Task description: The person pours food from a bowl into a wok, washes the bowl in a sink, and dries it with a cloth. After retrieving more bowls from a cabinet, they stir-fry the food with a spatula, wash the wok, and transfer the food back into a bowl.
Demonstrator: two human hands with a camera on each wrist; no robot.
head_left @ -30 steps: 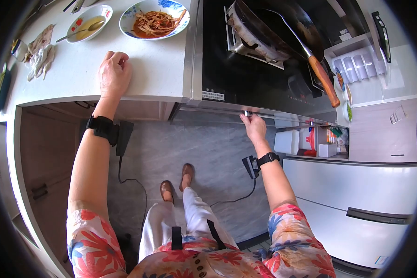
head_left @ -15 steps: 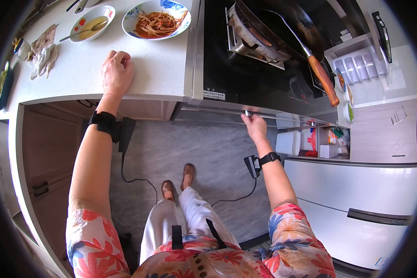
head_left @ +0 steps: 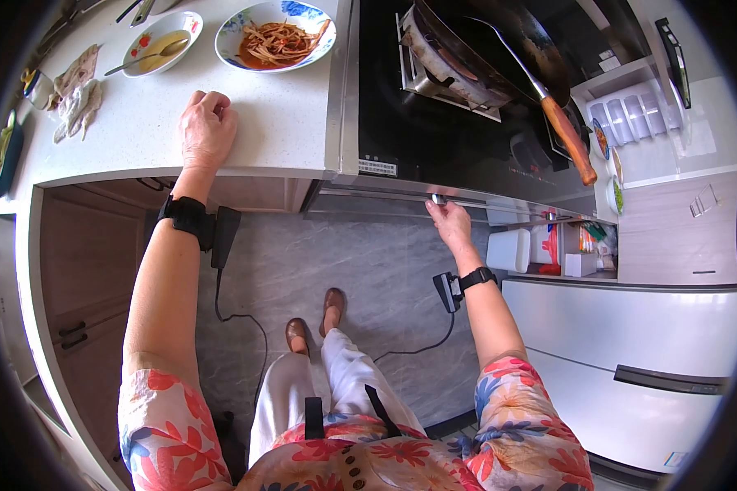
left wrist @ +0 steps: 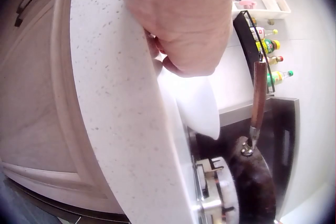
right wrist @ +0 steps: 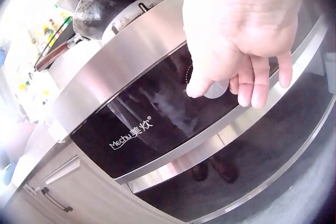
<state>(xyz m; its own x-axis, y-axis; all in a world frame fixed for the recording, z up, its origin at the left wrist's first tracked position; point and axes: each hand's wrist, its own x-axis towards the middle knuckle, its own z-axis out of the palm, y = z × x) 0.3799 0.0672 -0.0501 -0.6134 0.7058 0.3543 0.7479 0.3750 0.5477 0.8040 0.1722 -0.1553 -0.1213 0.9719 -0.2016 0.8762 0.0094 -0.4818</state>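
My right hand (head_left: 450,222) is at the front panel of the gas stove, pinching a round silver knob (right wrist: 216,88) between thumb and fingers. In the right wrist view the thumb lies on the knob's left side and the palm hides its upper part. My left hand (head_left: 208,129) rests on the white countertop (head_left: 282,123), fingers curled in and holding nothing. Just beyond it stand a patterned plate (head_left: 229,51) of reddish shredded food and a white bowl (head_left: 192,29) with yellowish liquid and a spoon (head_left: 151,56). A dark wok (head_left: 540,41) sits on the stove (head_left: 434,147).
A spatula with a wooden handle (head_left: 567,141) leans out of the wok over the stove's front. Crumpled cloths (head_left: 78,106) lie at the counter's far left. On my right are an open storage compartment (head_left: 585,277) and a white drawer unit (head_left: 565,319). Bottles (left wrist: 270,45) stand in a rack behind.
The view has shifted slightly. Both hands keep their places, the left on the counter and the right at the knob.
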